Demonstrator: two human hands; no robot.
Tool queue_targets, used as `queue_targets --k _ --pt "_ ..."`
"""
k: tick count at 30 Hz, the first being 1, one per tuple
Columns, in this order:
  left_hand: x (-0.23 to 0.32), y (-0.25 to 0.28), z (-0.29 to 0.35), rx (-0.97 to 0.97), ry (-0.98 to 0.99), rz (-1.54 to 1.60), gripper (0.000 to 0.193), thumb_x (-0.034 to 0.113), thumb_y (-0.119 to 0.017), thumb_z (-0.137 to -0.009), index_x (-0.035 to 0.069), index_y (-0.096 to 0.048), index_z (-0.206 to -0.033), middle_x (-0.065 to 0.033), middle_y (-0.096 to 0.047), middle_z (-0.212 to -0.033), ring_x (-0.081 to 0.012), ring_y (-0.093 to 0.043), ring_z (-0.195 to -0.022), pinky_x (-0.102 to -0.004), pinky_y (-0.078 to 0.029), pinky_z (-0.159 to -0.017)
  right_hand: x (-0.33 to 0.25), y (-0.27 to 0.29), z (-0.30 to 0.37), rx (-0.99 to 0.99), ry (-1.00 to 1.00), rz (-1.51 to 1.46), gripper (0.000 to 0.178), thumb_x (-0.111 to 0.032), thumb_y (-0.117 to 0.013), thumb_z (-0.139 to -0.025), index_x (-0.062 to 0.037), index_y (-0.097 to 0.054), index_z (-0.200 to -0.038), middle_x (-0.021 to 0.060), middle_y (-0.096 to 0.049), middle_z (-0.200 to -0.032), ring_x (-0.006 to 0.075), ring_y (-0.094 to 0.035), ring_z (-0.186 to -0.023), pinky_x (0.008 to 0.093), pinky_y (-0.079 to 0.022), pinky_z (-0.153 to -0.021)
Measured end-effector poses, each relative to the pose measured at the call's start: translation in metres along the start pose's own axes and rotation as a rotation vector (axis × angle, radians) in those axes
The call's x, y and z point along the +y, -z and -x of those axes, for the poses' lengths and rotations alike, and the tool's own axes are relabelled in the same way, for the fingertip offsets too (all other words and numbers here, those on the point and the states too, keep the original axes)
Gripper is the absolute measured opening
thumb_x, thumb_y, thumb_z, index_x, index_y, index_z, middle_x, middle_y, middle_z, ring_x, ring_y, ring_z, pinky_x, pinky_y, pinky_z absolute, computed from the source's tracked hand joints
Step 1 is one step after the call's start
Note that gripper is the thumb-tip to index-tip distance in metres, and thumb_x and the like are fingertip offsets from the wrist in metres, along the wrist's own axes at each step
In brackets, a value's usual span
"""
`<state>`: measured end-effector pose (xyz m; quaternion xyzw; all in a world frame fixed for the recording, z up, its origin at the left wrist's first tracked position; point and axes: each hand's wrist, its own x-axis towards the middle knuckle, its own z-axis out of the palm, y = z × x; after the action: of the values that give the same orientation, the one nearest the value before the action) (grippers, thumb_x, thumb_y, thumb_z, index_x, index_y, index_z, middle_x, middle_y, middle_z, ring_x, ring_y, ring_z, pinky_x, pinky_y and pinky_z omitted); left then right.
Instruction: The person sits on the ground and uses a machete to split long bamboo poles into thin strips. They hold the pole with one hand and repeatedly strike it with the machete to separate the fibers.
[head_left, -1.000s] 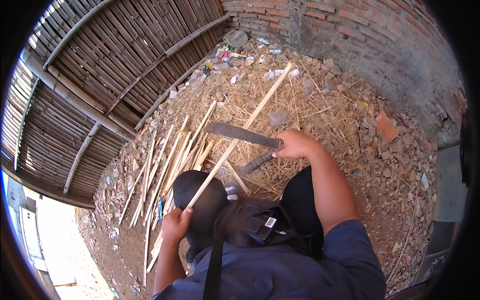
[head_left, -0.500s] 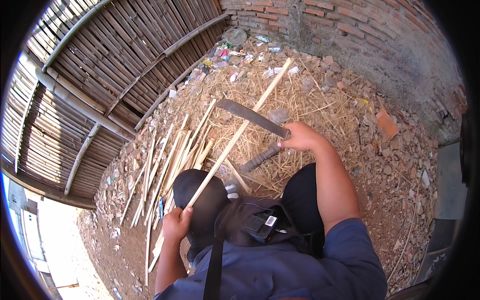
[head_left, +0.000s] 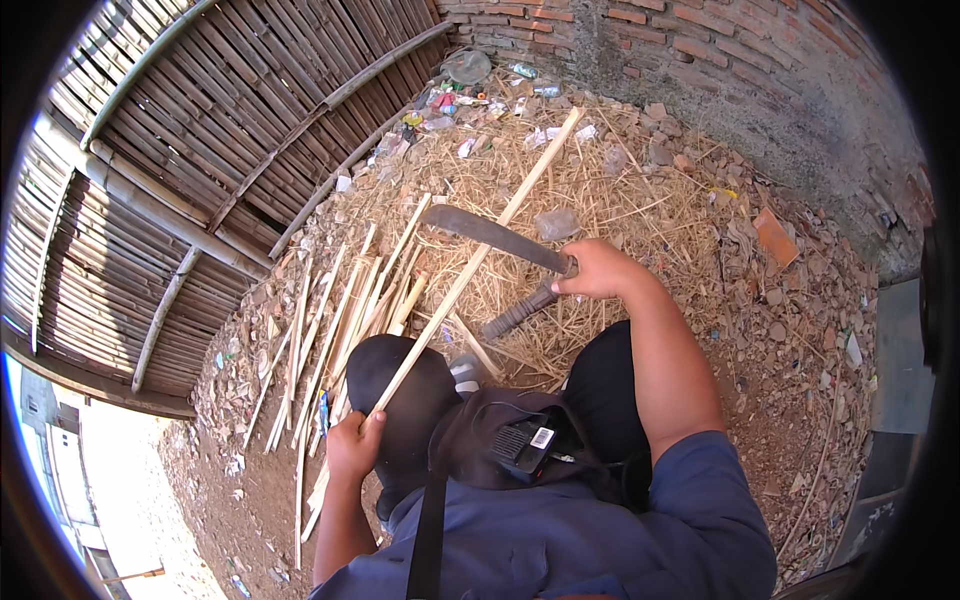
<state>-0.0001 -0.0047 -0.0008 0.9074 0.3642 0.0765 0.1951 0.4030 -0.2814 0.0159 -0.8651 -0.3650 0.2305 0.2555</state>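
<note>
Head view: pale strip (head_left: 454, 292) slanted over left knee (head_left: 375, 372), lower end pinched in fingers of left hand (head_left: 352, 446); knife (head_left: 525, 246), crossing strip, gripped in curled fingers of right hand (head_left: 597, 270). Strip best steadied, knife angled off knee.

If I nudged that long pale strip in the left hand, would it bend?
The strip runs straight from the left hand, so it seems fairly stiff. Being slim for its length, it is probably light and might flex slightly.
</note>
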Motion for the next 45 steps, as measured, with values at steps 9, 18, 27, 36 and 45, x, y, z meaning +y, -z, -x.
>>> queue_targets --k 9,18,27,36,45 --pt "0.0012 0.0010 0.0007 0.001 0.012 0.006 0.059 0.052 -0.068 -0.091 0.001 -0.053 -0.066 -0.0231 -0.057 -0.062 -0.0426 -0.058 -0.058 -0.0496 -0.044 -0.057 -0.0002 0.0007 0.0000 -0.004 0.027 -0.009 0.047 -0.034 -0.082 -0.079 -0.0018 -0.070 -0.111 0.0180 -0.072 -0.096 0.0306 -0.070 -0.092 0.0404 -0.053 -0.081" --pt "-0.0018 -0.0025 -0.0008 0.009 -0.008 -0.007 0.062 0.055 -0.067 -0.091 0.001 -0.050 -0.066 -0.0231 -0.055 -0.061 -0.0428 -0.056 -0.057 -0.0498 -0.043 -0.056 0.0051 0.0002 -0.0019 -0.035 0.014 -0.036 0.048 -0.035 -0.082 -0.078 -0.0020 -0.069 -0.111 0.0159 -0.071 -0.093 0.0292 -0.070 -0.089 0.0398 -0.053 -0.078" --pt "-0.0022 -0.0036 -0.0011 0.019 -0.020 -0.005 0.062 0.055 -0.067 -0.091 0.001 -0.049 -0.065 -0.0229 -0.054 -0.060 -0.0425 -0.056 -0.057 -0.0499 -0.042 -0.056 0.0044 0.0008 -0.0007 -0.035 0.008 -0.059 0.050 -0.036 -0.084 -0.077 -0.0016 -0.069 -0.111 0.0158 -0.071 -0.093 0.0298 -0.070 -0.089 0.0399 -0.052 -0.079" --pt "-0.0031 -0.0051 -0.0005 0.035 -0.044 -0.025 0.060 0.052 -0.067 -0.091 0.001 -0.051 -0.066 -0.0231 -0.056 -0.061 -0.0433 -0.057 -0.058 -0.0500 -0.043 -0.056 0.0003 0.0026 0.0018 -0.034 -0.014 -0.087 0.048 -0.034 -0.083 -0.077 -0.0013 -0.070 -0.110 0.0177 -0.072 -0.095 0.0311 -0.070 -0.091 0.0410 -0.053 -0.080" --pt "-0.0067 -0.0072 -0.0011 0.039 -0.061 -0.014 0.060 0.052 -0.067 -0.092 0.001 -0.050 -0.066 -0.0227 -0.055 -0.060 -0.0427 -0.057 -0.057 -0.0494 -0.043 -0.055 0.0040 0.0001 0.0004 -0.014 0.018 -0.061 0.049 -0.034 -0.083 -0.077 -0.0009 -0.069 -0.110 0.0183 -0.072 -0.096 0.0316 -0.070 -0.091 0.0413 -0.053 -0.080"
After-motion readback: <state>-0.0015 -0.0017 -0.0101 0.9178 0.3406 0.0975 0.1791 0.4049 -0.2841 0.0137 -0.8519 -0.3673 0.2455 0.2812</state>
